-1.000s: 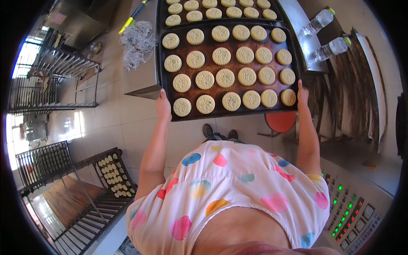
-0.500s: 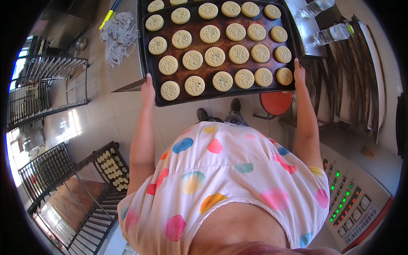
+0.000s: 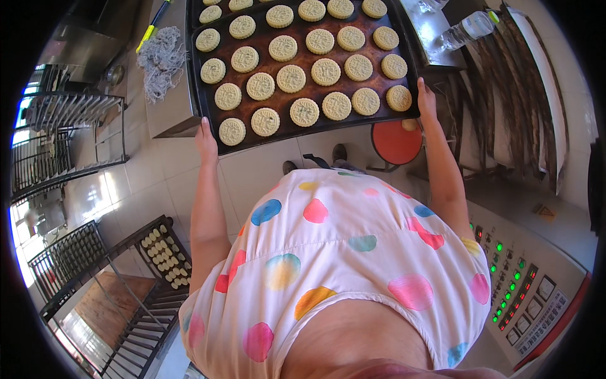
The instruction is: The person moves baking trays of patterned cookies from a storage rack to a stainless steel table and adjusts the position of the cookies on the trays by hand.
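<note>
Both my arms reach forward to a dark baking tray (image 3: 252, 141), which carries rows of round, pale, stamped pastries (image 3: 291, 78). My left hand (image 3: 206, 140) is closed on the tray's near left corner, its thumb up by the rim. At the near right corner my right hand (image 3: 427, 103) grips the tray, with the fingers mostly hidden underneath. The tray's far edge runs out of the picture at the top. Beneath it, at least in part, lies a metal surface (image 3: 169, 119).
Beside the tray lie a grey stringy bundle (image 3: 161, 63) and a yellow-handled tool (image 3: 146, 35). Clear plastic bottles (image 3: 468, 30) stand at the right, above a red round stool (image 3: 397, 141). A control panel (image 3: 524, 284) is at lower right; racks (image 3: 136, 322) and another pastry tray (image 3: 165, 249) at lower left.
The tray and both my hands have shifted left and slightly up in the picture. The surroundings have shifted a little as well. My grip on the tray stays the same.
</note>
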`<action>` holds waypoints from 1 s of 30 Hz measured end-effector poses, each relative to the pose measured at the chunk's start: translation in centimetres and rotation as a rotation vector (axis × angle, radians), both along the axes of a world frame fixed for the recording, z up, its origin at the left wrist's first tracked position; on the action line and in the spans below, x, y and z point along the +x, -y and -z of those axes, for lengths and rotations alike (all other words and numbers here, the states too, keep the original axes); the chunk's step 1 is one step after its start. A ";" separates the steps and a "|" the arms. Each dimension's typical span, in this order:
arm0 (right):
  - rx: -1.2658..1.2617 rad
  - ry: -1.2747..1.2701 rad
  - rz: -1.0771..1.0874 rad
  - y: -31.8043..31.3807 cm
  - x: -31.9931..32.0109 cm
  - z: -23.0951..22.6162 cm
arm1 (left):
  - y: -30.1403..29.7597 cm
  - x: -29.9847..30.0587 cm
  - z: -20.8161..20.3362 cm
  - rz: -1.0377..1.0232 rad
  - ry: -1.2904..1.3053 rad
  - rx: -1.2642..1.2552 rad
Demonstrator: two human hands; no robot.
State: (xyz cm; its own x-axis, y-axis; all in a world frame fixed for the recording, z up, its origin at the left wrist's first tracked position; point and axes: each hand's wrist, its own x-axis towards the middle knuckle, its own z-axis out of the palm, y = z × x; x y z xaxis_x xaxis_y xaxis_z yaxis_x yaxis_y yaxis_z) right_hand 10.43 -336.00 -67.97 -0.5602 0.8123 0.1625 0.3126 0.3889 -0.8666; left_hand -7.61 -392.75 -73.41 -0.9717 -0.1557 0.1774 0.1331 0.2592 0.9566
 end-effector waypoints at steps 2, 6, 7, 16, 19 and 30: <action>0.054 -0.021 0.022 0.5 1.3 0.1 | 0.0 -0.2 -0.3 -0.030 0.012 -0.083; 0.370 -0.090 0.020 5.7 4.6 -2.7 | -0.1 0.1 -0.4 -0.006 0.082 -0.070; 0.494 -0.094 0.000 7.3 4.9 -3.9 | 0.3 -0.2 -0.1 -0.023 0.038 -0.074; 0.862 0.211 -0.558 16.1 2.5 -7.5 | 1.0 -0.7 0.2 0.020 -0.006 -0.076; 0.850 0.345 -0.593 16.6 1.5 -6.2 | 0.6 -0.1 0.0 0.016 0.003 -0.075; 1.109 0.507 -0.686 18.3 -0.6 -6.2 | 0.3 -0.4 -0.4 -0.001 -0.010 -0.117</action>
State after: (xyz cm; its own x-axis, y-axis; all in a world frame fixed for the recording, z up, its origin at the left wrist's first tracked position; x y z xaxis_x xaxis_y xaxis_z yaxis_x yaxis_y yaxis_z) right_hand 9.82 -354.26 -61.75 -0.9790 -0.0603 0.1945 -0.0336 0.9899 0.1378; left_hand -8.00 -393.03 -72.97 -0.9696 -0.1345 0.2043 0.1422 0.3695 0.9183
